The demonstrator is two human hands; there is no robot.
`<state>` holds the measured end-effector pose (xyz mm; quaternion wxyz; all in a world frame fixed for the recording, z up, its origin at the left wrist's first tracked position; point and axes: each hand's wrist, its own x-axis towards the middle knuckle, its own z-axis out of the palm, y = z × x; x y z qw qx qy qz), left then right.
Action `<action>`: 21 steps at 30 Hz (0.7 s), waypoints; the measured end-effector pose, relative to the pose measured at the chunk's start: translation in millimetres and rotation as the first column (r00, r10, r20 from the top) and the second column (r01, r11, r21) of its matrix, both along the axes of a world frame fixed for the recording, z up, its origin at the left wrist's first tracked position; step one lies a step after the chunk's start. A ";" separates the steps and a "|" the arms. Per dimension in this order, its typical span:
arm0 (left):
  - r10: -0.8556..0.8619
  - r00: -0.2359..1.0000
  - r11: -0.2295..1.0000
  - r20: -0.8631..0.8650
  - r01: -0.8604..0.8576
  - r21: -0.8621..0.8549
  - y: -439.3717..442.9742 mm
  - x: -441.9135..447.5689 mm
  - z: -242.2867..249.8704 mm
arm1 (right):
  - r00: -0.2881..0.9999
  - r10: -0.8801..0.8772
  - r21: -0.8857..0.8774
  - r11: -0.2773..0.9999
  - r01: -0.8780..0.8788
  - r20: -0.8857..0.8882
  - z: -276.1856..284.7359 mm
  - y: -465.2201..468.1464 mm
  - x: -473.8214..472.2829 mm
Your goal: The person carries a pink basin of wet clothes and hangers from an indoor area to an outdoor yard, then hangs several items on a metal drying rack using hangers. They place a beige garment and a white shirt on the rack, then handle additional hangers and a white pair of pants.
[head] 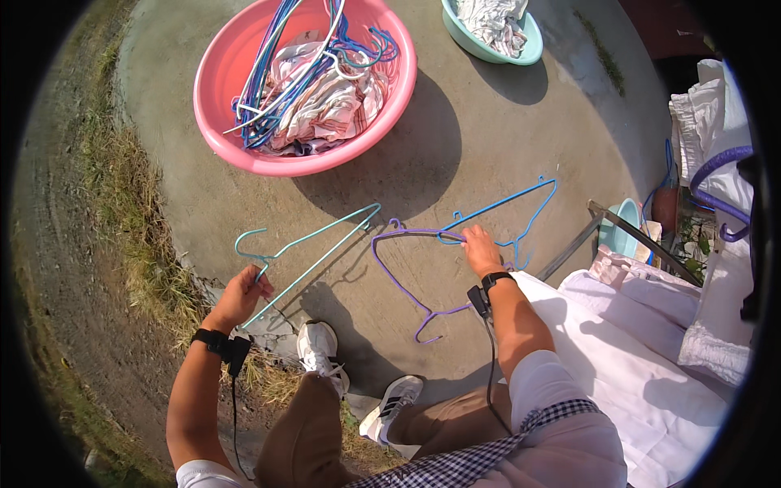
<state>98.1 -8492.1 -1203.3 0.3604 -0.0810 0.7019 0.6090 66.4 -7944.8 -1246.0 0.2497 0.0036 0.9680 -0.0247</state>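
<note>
My left hand (240, 296) grips a mint-green clothes hanger (323, 235) near the base of its hook, holding it tilted above the concrete. My right hand (480, 251) has its fingers closed on the long bar of a purple hanger (399, 283), whose hook points down toward my shoes. A blue hanger (529, 190) extends beyond the right hand and partly overlaps the purple one. Whether the right hand also touches the blue hanger cannot be told. Each wrist wears a black strap with a small device and cable.
A pink basin (213, 131) ahead holds damp-looking cloth (341, 104) and a bundle of hangers (268, 73). Farther right, a mint basin (512, 56) contains cloth. White fabric (610, 354) hangs at right beside a metal frame (640, 235). Grass (134, 232) edges the concrete at left.
</note>
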 end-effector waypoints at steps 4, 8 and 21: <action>0.129 0.991 0.992 0.041 -0.128 -0.018 -1.8 5.6 49.6 | 0.987 0.140 -0.085 0.987 -0.134 0.080 26.1 -31.4 0.2; 0.279 0.960 0.960 0.020 -0.278 -0.034 -7.6 28.8 114.7 | 0.974 0.226 -0.264 0.938 -0.225 -0.029 77.2 -88.4 -3.4; 0.879 0.463 0.463 -0.117 -0.886 -0.028 -31.0 118.7 347.3 | 0.967 -0.234 -0.952 0.260 0.162 0.101 365.2 -263.0 -28.3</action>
